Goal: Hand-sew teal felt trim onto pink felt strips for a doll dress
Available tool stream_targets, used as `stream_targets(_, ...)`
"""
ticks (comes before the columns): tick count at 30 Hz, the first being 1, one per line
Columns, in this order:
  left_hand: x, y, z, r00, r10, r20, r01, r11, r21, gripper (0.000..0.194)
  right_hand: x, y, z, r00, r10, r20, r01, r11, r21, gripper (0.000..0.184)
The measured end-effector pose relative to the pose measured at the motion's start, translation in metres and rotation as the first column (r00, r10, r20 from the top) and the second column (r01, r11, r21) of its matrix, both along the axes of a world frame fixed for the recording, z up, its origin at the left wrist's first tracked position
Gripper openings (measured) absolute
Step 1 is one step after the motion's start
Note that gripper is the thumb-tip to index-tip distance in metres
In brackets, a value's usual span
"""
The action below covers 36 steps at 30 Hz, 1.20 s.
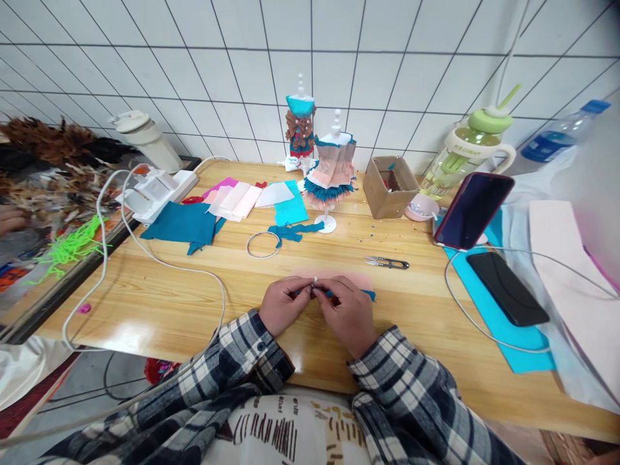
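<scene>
My left hand (287, 303) and my right hand (346, 310) meet fingertip to fingertip over the front middle of the table. Both are closed in a pinch on a narrow teal fabric strip (371, 295), mostly hidden by the fingers, with one end showing past my right hand. A tiny whitish bit shows between the fingertips, too small to name. Beneath and behind my right hand lies a pale pink fabric piece (359, 279). Thread snips (387, 262) rest beyond that hand. A thin ring (262, 245) and a teal scrap (295, 231) lie farther back.
Two small dress forms (334, 171) (300, 126) wear fabric outfits near the tiled wall. A cardboard box (391, 187), bead bowl (421, 208), drink bottle (465, 152) and phones (507, 288) stand or lie rightward. Fabric pieces (181, 223), a power strip (159, 194) and loose cables occupy the left.
</scene>
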<state>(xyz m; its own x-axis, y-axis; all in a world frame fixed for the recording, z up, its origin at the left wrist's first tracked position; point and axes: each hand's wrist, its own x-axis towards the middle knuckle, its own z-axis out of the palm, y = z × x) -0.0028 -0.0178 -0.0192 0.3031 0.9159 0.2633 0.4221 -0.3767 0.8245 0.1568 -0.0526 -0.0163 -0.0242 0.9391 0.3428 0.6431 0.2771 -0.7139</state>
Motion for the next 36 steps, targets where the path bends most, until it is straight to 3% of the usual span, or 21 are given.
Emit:
stream_targets(6,0.003,-0.003,0.001,1.000,0.005,0.007,-0.005,1.000,-0.013,0.023,-0.002,0.000,0.002,0.999,-0.039,-0.001,0.039,0.999,-0.004,0.008)
stream_targets(11,0.004,-0.004,0.002,0.999,0.020,0.043,-0.018,0.999,-0.046,0.023,0.000,0.006,-0.001,0.963,-0.073,-0.261,0.046,0.993,-0.109,0.001)
stream_targets(14,0.003,-0.004,0.005,0.997,-0.018,0.075,0.022,0.998,-0.055,0.026,0.001,0.010,-0.002,0.879,-0.116,-0.463,0.024,0.979,-0.201,0.004)
stream_targets(17,0.001,-0.004,0.008,0.994,-0.079,0.078,0.081,0.996,-0.022,0.029,0.002,0.012,0.002,0.706,-0.171,-0.687,-0.095,0.939,-0.331,0.011)
stream_targets(19,-0.001,-0.004,0.010,0.990,-0.121,0.069,0.121,0.993,0.000,0.029,0.004,0.013,0.008,0.622,-0.209,-0.755,-0.138,0.919,-0.368,0.018)
stream_targets(21,-0.003,-0.004,0.011,0.989,-0.139,0.047,0.138,0.990,0.019,0.028,0.011,0.016,0.017,0.602,-0.221,-0.768,-0.105,0.931,-0.350,0.022)
stream_targets(24,-0.006,-0.004,0.010,0.988,-0.155,0.013,0.154,0.984,0.085,0.027,0.032,0.033,0.037,0.632,-0.218,-0.743,-0.009,0.958,-0.288,0.025)
stream_targets(28,-0.010,-0.005,0.007,0.985,-0.171,-0.002,0.170,0.976,0.139,0.029,0.074,0.086,0.067,0.783,-0.196,-0.590,0.163,0.981,-0.110,0.024)
stream_targets(29,-0.010,-0.006,0.005,0.985,-0.173,-0.002,0.171,0.975,0.141,0.030,0.085,0.103,0.074,0.839,-0.234,-0.491,0.231,0.971,-0.068,0.028)
stream_targets(31,-0.011,-0.006,0.002,0.985,-0.172,-0.004,0.171,0.975,0.139,0.030,0.105,0.138,0.083,0.919,-0.369,-0.137,0.372,0.928,-0.006,0.031)
stream_targets(36,-0.014,-0.005,0.000,0.992,-0.125,-0.018,0.126,0.983,0.131,0.028,0.132,0.192,0.082,0.905,-0.420,0.068,0.420,0.907,0.011,0.036)
